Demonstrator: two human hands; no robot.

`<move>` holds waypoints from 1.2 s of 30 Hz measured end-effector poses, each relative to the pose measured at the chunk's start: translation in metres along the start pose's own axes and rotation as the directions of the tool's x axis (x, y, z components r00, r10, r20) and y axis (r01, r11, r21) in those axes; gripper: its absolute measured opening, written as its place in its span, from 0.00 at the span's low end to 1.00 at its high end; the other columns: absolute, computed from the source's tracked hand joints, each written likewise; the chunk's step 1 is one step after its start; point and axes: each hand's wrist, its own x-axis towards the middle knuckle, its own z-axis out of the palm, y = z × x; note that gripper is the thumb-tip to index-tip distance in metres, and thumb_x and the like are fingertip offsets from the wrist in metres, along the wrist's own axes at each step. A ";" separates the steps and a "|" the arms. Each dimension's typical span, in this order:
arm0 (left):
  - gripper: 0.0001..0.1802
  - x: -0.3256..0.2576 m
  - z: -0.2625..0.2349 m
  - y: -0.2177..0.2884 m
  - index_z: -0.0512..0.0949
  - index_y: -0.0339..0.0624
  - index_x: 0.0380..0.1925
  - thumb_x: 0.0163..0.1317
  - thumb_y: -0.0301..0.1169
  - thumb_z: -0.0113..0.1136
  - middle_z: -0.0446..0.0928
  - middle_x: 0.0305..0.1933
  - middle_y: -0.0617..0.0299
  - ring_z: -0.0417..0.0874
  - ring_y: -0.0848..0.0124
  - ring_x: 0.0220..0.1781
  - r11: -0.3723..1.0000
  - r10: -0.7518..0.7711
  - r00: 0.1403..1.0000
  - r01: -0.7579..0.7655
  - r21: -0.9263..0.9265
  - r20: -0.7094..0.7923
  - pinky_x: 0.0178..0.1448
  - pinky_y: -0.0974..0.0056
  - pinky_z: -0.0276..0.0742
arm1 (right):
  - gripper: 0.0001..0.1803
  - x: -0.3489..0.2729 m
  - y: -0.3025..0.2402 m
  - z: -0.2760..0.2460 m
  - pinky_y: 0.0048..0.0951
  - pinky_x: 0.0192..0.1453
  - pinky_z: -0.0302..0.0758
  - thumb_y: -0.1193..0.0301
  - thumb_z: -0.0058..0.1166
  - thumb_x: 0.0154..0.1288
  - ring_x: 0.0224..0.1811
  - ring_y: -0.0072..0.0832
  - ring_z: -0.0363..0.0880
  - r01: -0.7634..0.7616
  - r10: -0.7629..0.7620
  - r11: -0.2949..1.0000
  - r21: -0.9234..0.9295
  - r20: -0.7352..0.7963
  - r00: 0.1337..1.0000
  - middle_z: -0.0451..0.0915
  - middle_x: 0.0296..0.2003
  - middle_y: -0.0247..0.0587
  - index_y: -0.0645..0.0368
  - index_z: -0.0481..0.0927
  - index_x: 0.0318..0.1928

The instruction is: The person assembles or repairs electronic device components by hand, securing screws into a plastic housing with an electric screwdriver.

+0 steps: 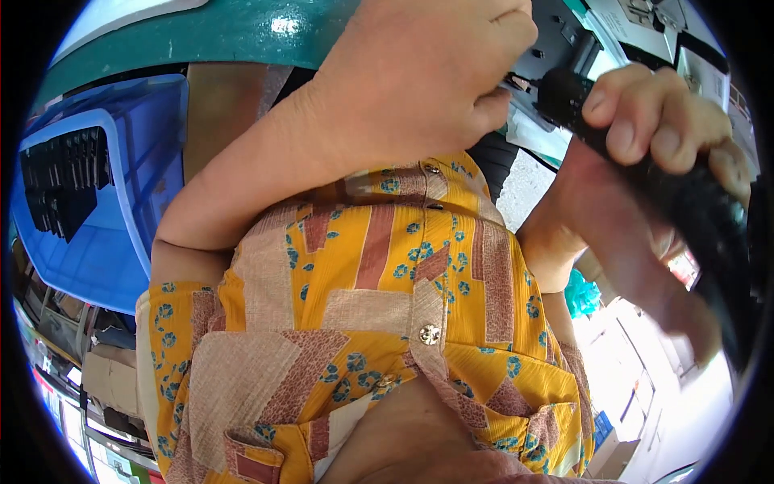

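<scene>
Near the top middle, my left hand (431, 77) is closed with its fingers curled in. What lies in its fingers, if anything, is hidden. At the right, my right hand (669, 129) is wrapped round a long, rounded black tool (709, 214), partly blurred and cut off by the dark rim. A thin dark tip at the tool's left end reaches close to the left hand's curled fingers; whether they touch I cannot tell. Behind the hands are a flat dark grey part (556, 36) and a white piece (538, 133), both partly covered.
A green table edge (193, 36) runs across the top left. Below it stands a blue plastic bin (145, 161) with several black parts (64, 177) inside. A cardboard box (111, 379) sits at lower left. On the right is a turquoise bag (580, 294).
</scene>
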 end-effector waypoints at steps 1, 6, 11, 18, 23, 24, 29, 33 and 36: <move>0.17 -0.001 0.001 0.000 0.78 0.34 0.35 0.42 0.26 0.68 0.75 0.44 0.53 0.76 0.53 0.53 1.000 0.016 1.000 -0.017 0.013 0.005 0.62 0.49 0.69 | 0.58 0.000 0.006 -0.031 0.40 0.49 0.70 0.18 0.65 0.35 0.41 0.32 0.74 -0.079 0.067 0.988 0.133 0.093 0.993 0.77 0.44 0.36 0.49 0.80 0.58; 0.14 0.001 -0.019 -0.007 0.81 0.37 0.37 0.48 0.25 0.70 0.77 0.45 0.54 0.77 0.55 0.52 0.920 -0.192 0.967 0.236 -0.313 0.167 0.62 0.50 0.68 | 0.56 -0.021 -0.005 -0.049 0.41 0.49 0.71 0.18 0.63 0.37 0.41 0.32 0.75 0.000 -0.006 0.990 0.140 0.046 0.999 0.77 0.43 0.36 0.49 0.80 0.56; 0.09 -0.003 0.027 -0.024 0.84 0.42 0.34 0.50 0.25 0.70 0.79 0.42 0.58 0.78 0.58 0.50 0.912 0.028 0.977 -0.111 -0.395 -0.211 0.60 0.52 0.68 | 0.55 -0.033 -0.011 -0.073 0.41 0.49 0.72 0.18 0.61 0.40 0.40 0.33 0.76 0.085 -0.082 0.989 0.125 -0.028 0.996 0.77 0.42 0.37 0.50 0.80 0.55; 0.04 0.007 0.028 -0.019 0.85 0.43 0.31 0.55 0.25 0.70 0.80 0.40 0.59 0.79 0.60 0.48 0.897 0.059 0.973 -0.150 -0.416 -0.225 0.56 0.53 0.67 | 0.53 -0.030 0.020 -0.059 0.42 0.49 0.73 0.18 0.57 0.44 0.39 0.33 0.78 0.160 -0.148 0.980 0.114 -0.108 0.983 0.78 0.41 0.39 0.51 0.80 0.53; 0.04 -0.002 0.026 -0.024 0.84 0.43 0.30 0.54 0.25 0.70 0.79 0.39 0.60 0.79 0.60 0.47 0.911 0.016 0.974 -0.107 -0.397 -0.226 0.56 0.54 0.67 | 0.52 -0.013 0.040 -0.049 0.42 0.48 0.74 0.18 0.55 0.46 0.39 0.34 0.79 0.140 -0.129 0.983 0.121 -0.099 0.987 0.78 0.40 0.40 0.52 0.80 0.52; 0.05 -0.002 0.025 -0.025 0.84 0.43 0.30 0.54 0.25 0.70 0.79 0.39 0.60 0.79 0.61 0.47 0.920 0.021 0.973 -0.109 -0.377 -0.229 0.56 0.54 0.67 | 0.51 -0.026 0.026 -0.073 0.43 0.48 0.74 0.18 0.55 0.47 0.39 0.34 0.80 0.138 -0.127 0.983 0.122 -0.097 0.987 0.78 0.40 0.40 0.52 0.80 0.51; 0.05 0.014 -0.018 -0.003 0.83 0.43 0.30 0.53 0.24 0.70 0.79 0.39 0.61 0.78 0.61 0.47 0.925 -0.183 0.965 0.234 -0.300 0.187 0.56 0.54 0.67 | 0.52 -0.022 0.031 -0.061 0.42 0.48 0.74 0.18 0.54 0.47 0.38 0.34 0.80 0.137 -0.121 0.982 0.131 -0.125 0.985 0.78 0.39 0.41 0.53 0.80 0.51; 0.04 0.001 0.021 -0.019 0.83 0.43 0.30 0.54 0.24 0.69 0.79 0.38 0.61 0.78 0.61 0.47 0.940 0.029 0.980 -0.094 -0.327 -0.198 0.56 0.53 0.67 | 0.53 -0.019 0.027 -0.058 0.42 0.46 0.74 0.17 0.54 0.46 0.37 0.33 0.80 0.136 -0.112 0.978 0.155 -0.159 0.981 0.78 0.39 0.41 0.53 0.80 0.51; 0.03 0.002 0.022 -0.017 0.82 0.42 0.29 0.55 0.25 0.68 0.78 0.38 0.61 0.78 0.61 0.47 0.949 0.033 0.984 -0.086 -0.303 -0.178 0.57 0.53 0.67 | 0.53 -0.020 0.025 -0.057 0.41 0.45 0.75 0.16 0.54 0.44 0.36 0.33 0.80 0.138 -0.104 0.977 0.165 -0.195 0.975 0.78 0.39 0.41 0.53 0.80 0.50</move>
